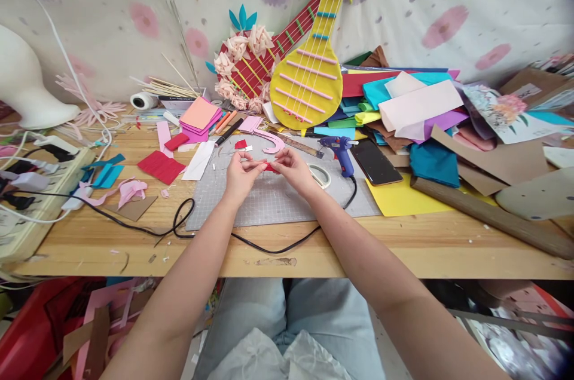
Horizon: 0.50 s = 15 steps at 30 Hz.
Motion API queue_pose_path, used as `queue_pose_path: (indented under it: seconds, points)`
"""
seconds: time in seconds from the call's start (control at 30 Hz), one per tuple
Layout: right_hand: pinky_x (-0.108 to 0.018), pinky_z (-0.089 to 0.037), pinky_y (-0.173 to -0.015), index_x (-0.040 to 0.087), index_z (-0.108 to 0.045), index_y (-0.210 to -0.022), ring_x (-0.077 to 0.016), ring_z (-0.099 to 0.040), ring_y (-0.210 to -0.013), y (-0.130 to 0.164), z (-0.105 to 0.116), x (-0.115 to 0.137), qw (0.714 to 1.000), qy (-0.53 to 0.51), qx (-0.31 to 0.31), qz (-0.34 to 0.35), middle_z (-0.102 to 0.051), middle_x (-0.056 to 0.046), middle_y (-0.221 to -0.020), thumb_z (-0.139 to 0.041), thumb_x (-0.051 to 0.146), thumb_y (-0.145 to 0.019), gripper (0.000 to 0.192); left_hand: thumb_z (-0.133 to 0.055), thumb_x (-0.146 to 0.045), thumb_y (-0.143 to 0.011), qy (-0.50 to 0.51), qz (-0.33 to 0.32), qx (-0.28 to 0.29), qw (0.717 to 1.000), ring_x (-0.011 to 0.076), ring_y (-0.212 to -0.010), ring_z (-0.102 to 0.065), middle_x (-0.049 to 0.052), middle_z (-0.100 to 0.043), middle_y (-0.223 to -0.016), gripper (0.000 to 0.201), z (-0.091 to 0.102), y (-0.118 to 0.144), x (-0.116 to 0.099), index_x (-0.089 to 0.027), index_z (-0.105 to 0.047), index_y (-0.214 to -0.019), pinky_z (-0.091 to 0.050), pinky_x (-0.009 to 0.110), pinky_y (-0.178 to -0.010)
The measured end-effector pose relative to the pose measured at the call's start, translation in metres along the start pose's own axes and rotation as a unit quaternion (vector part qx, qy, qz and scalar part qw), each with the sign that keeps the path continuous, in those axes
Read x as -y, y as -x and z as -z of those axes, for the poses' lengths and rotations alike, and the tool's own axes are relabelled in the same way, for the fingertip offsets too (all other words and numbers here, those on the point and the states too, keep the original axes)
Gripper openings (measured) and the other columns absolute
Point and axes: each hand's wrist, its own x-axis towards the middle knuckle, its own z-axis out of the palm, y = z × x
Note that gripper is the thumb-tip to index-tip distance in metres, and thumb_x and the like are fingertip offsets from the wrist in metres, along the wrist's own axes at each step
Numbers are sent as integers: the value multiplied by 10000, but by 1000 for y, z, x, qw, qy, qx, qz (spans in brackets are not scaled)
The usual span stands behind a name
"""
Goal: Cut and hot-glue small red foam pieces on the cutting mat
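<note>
My left hand [242,172] and my right hand [292,168] meet above a grey cutting mat [273,201] on the wooden table. Together they pinch a small red paper piece [270,167] between the fingertips. A thin pale strip sticks up from my left fingers. Just beyond the hands lie a pink curved foam shape [272,141] and a small red scrap [241,144]. A blue glue gun [341,152] stands to the right of my right hand, its black cord running across the mat.
A yellow paper guitar [309,78] and a red one lean on the back wall. Stacked coloured sheets [403,102] and a black phone [375,162] lie right. Left are red and pink paper scraps [160,166], a power strip [40,180] and a white foam head [22,81].
</note>
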Motion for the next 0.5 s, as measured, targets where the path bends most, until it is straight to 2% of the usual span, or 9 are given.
queue_pose_path:
  seconds: [0.2,0.5]
  points:
    - [-251,-432,-557,205,-449,-789,-93,-537,-532,0,2,3,1000,0,-2,-17,-562,68,-554,-679,370,-606,337,-735,-213,-543,1,6,-7,1000,143,-649,-653,-21,-667,-639,454,-2,0,1,-209,-355,-792,-483,291,-704]
    - [-264,-447,-588,221,-430,-869,-105,-562,-596,0,-4,2,999,30,-12,12,-611,50,-670,-678,357,-612,382,-718,-194,-564,11,-20,-16,1000,167,-769,-657,-23,-651,-642,421,-3,-3,7,-212,-355,-778,-470,319,-779]
